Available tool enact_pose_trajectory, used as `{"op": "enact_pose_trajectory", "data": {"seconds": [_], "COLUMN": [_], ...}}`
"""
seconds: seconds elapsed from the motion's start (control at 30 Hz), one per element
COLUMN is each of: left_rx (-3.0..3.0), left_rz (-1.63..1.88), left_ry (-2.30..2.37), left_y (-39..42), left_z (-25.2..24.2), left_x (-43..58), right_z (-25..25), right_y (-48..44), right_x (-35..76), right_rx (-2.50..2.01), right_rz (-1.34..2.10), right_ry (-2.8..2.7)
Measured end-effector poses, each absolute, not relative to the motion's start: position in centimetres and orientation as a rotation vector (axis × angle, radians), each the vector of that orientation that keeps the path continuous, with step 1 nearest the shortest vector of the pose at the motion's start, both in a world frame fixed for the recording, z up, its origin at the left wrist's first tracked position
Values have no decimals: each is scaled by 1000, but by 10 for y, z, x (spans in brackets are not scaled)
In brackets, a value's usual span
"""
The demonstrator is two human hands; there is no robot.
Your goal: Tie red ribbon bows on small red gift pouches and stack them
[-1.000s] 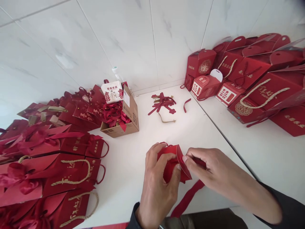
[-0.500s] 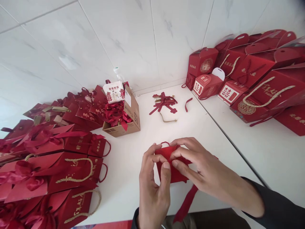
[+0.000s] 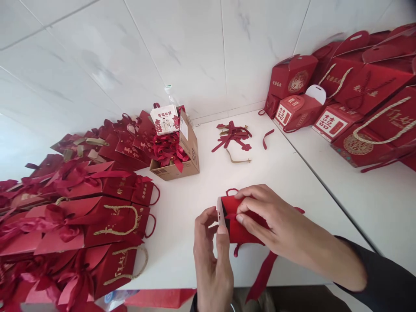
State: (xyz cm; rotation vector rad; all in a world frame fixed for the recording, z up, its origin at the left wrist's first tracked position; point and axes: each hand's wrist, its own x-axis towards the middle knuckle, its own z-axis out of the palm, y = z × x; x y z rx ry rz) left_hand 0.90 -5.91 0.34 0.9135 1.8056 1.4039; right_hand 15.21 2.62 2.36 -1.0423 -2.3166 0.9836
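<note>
A small red gift box (image 3: 240,236) lies between my hands on the white table, with its dark inside showing at the left end. My left hand (image 3: 212,260) pinches the box's raised pale-backed flap (image 3: 220,212) between thumb and fingers. Across the top, my right hand (image 3: 276,225) is closed with thumb and fingertips against the box; a narrow red strip runs from the flap toward these fingertips. Part of the box is hidden beneath that hand. A dark red ribbon tail (image 3: 262,277) hangs over the table's front edge, and a red cord loop (image 3: 232,190) shows behind the box.
Rows of red gift boxes with bows (image 3: 110,212) fill the left side. A cardboard carton (image 3: 175,170) holds red ribbons and printed cards (image 3: 165,119). Loose red straps (image 3: 232,135) lie near the tiled wall. More red boxes (image 3: 354,91) are stacked at the right, beyond a table seam.
My left hand has pulled the flap up and to the left, so the box's dark inside now shows. My right hand stays on the box. The view has shifted slightly.
</note>
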Motion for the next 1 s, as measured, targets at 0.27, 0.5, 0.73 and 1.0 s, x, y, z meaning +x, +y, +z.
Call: {"op": "enact_pose_trajectory", "data": {"seconds": [0.27, 0.5, 0.73, 1.0], "left_rx": [891, 883, 878, 961], "left_rz": [1419, 1422, 1411, 1383], "left_ry": [1716, 1692, 1675, 1669], "left_y": [-61, -62, -62, -58], "left_z": [6, 5, 5, 5], "left_x": [9, 8, 9, -2], "right_z": [30, 35, 39, 38], "right_y": [29, 32, 33, 33], "right_x": [141, 134, 132, 129], "right_rx": [-1023, -1013, -1028, -944], "right_rz": [999, 851, 839, 902], "right_ry": [-2357, -2385, -2424, -2372]}}
